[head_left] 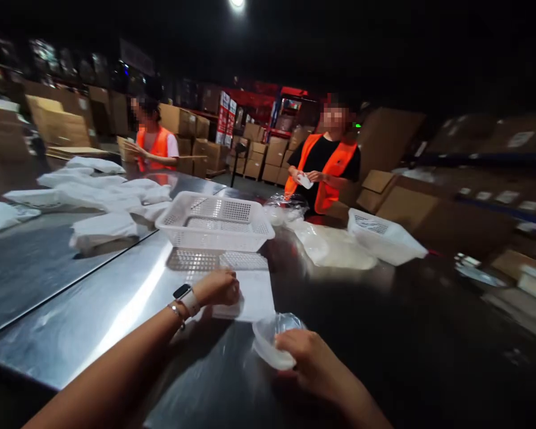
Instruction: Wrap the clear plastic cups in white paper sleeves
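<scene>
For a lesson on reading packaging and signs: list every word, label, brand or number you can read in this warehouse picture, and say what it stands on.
No text can be read.
Red and white signs on the pillar: print blurred.
White labels on the cardboard boxes at right: too small and blurred.
Smartwatch on the left wrist: face dark.
White baskets and clear bag at the right hand: no visible print.

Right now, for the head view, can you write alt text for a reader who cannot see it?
A person's left hand presses a white packet on a steel table while the right hand grips a clear plastic bag. White baskets and two orange-vested workers stand beyond.
</scene>
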Available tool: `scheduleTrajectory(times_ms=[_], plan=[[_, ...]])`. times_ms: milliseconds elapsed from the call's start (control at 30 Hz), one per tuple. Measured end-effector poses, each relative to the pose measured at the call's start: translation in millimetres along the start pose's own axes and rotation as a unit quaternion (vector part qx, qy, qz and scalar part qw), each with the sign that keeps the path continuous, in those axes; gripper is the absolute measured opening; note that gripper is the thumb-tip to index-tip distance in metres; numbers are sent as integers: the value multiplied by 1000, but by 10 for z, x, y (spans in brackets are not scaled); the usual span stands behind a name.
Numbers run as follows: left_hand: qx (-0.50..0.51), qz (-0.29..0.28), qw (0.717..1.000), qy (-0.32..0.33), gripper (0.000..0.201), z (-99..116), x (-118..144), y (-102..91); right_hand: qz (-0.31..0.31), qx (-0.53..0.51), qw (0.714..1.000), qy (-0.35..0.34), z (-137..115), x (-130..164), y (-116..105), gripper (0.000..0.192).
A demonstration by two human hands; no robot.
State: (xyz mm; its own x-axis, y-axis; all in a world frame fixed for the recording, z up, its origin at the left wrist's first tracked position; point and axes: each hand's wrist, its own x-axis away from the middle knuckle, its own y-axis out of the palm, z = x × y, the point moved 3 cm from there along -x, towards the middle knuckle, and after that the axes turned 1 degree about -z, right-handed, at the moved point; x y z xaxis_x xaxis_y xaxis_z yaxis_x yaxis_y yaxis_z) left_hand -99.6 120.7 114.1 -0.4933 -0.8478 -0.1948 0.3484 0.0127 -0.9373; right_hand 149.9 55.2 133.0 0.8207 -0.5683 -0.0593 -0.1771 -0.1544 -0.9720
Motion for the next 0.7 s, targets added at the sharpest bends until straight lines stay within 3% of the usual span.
scheduleTrajectory(times_ms=[100,200,333,467,700], plan=[[-30,-17,999,16,8,114,20,56,-38,55,997,35,-36,38,-85,32],[-50,-31,998,16,22,147,2,106,-61,133,988,49,68,75,-115,19],[-68,-41,997,7,24,158,3,121,-21,203,979,1,174,69,-175,15],[-80,-46,996,-5,20,161,23,95,21,206,977,-45,172,67,-195,14],[-114,-44,992,-21,23,88,3,85,17,192,979,-68,140,93,-97,16]])
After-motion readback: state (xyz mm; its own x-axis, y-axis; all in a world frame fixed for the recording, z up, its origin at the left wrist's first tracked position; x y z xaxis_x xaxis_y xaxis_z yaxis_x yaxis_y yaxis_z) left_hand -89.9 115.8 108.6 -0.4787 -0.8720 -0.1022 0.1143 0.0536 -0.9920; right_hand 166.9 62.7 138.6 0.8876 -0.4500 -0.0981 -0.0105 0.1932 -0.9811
